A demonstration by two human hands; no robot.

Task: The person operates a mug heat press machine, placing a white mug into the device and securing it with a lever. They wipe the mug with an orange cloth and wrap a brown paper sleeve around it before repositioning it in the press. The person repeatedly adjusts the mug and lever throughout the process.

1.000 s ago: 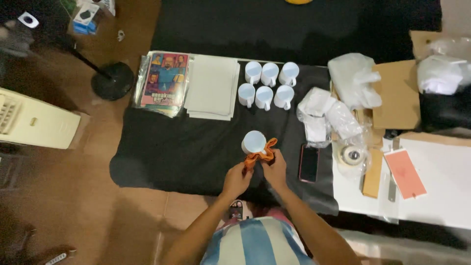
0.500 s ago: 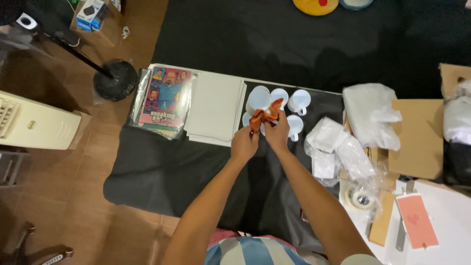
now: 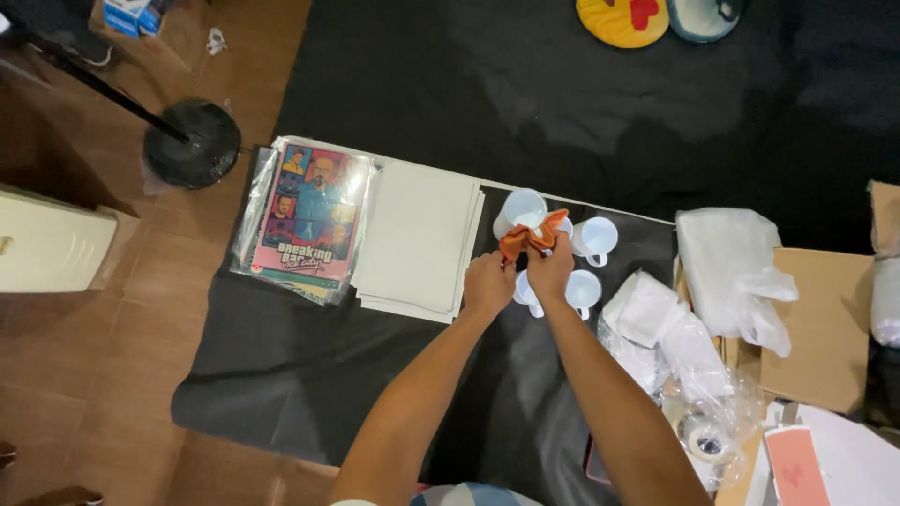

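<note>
Both hands have moved from near tabletop edge out over white mugs. Left hand and right hand closed on orange cloth, wiping mug.

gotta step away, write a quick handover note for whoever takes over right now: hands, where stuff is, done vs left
Left hand: grips the near end of the orange cloth.
Right hand: holds the cloth too, by the white mugs.
Mugs stand grouped on the black mat, right of the white sheets and the poster stack.
Done: mugs gathered together.
Left: cannot tell which mugs are wiped.
</note>
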